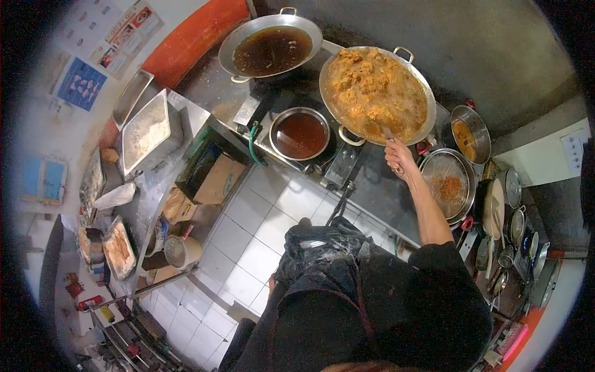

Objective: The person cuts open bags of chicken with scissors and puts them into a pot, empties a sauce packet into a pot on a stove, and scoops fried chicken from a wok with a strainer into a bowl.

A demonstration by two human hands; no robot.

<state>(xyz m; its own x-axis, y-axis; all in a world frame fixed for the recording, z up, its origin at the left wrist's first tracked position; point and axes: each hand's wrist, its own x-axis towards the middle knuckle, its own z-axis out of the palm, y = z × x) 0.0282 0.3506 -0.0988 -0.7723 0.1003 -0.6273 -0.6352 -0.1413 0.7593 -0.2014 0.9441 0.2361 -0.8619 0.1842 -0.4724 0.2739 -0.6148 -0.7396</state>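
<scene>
My right hand (401, 158) is closed round the handle of a metal utensil (388, 132), whose far end is hidden in the bubbling oil. The utensil dips into a large two-handled wok (430, 93), where golden-brown battered fried pieces (365, 74) crowd the far side and foam covers the rest. Of my left hand (271, 283), only a sliver of skin shows beside the dark apron (322, 257); its fingers are hidden. Just right of my right hand sits a round strainer (441, 162) with orange crumbs in it.
A second wok (228, 54) of dark oil stands at the back left, and a pot (273, 139) of reddish-brown liquid nearer. A bowl (482, 118) is beyond the strainer. Left stands a counter with a deep tray (167, 102) of flour-like powder. Ladles and pans line the right.
</scene>
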